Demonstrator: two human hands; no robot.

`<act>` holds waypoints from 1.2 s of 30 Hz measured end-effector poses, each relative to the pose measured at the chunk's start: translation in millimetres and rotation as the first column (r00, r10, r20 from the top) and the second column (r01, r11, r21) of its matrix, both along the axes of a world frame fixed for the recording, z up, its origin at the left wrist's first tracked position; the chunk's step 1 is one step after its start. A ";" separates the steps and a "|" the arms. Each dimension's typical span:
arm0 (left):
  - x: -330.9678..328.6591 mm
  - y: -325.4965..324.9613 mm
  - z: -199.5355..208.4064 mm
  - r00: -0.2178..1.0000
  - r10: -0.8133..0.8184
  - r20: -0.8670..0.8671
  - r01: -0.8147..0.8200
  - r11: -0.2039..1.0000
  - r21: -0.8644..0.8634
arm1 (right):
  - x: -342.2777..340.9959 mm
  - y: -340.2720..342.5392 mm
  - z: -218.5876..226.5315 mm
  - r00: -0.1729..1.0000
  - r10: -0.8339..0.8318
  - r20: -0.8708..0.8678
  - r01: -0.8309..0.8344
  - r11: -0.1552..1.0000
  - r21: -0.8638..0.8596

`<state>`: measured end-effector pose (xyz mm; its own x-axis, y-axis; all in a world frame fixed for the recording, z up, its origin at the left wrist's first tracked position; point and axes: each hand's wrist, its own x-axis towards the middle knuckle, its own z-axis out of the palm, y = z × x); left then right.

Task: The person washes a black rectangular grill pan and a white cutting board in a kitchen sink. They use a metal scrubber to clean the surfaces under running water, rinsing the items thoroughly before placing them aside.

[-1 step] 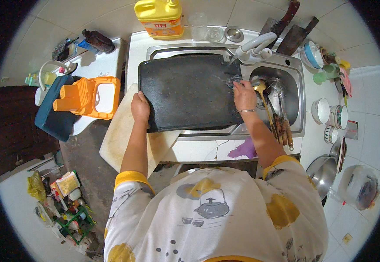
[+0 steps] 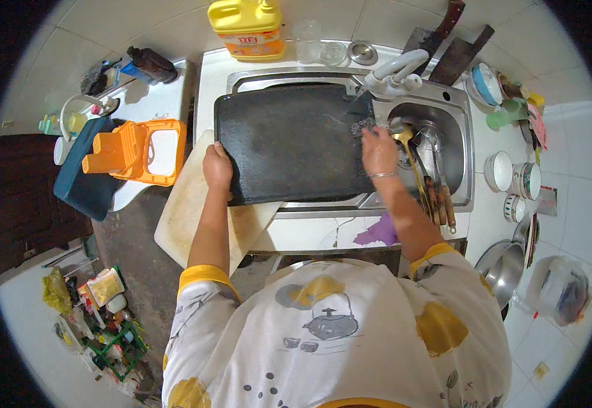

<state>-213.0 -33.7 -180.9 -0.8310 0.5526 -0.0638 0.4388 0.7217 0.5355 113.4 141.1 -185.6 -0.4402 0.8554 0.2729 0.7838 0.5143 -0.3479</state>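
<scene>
A dark, wet rectangular board [image 2: 289, 146] lies across the left part of the double sink, covering most of that basin. My left hand [image 2: 218, 167] grips its left edge near the lower corner, thumb on top. At the board's right edge, my right hand [image 2: 380, 153] is closed on a grey wire scrubber [image 2: 362, 127], pressed to the surface near the upper corner. Just above the scrubber, the white tap [image 2: 394, 73] reaches over that corner, and water seems to run from it. The underside of the board and the left fingertips are hidden.
The right basin [image 2: 453, 136] holds a golden ladle [image 2: 408, 141] and several wooden-handled utensils. A pale board [image 2: 187, 204] lies under my left forearm, a purple cloth [image 2: 377, 231] by the front edge. Two cleavers [image 2: 460, 58] lean behind; bowls [image 2: 498, 171] stand right, an orange stool [image 2: 132, 153] left.
</scene>
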 end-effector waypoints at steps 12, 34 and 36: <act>-32.1 -12.3 -21.5 0.981 -0.107 0.164 0.106 0.994 0.014 | 36.4 51.2 -11.3 0.965 -0.138 -0.224 0.027 0.899 -0.436; 41.0 30.4 202.6 0.621 -0.217 0.753 -0.198 0.886 0.419 | 45.6 48.7 -53.7 0.746 -0.456 -0.486 -0.203 0.539 -0.818; 56.5 42.6 212.8 0.677 -0.241 0.695 -0.120 0.896 0.427 | 48.6 49.8 -51.4 0.770 -0.440 -0.462 -0.175 0.551 -0.816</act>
<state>-156.6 8.9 31.9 -0.5825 0.7194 -0.3785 -0.1781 0.3414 0.9229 162.0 190.9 -237.1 -0.3212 0.8586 -0.3995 0.3001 -0.3078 -0.9029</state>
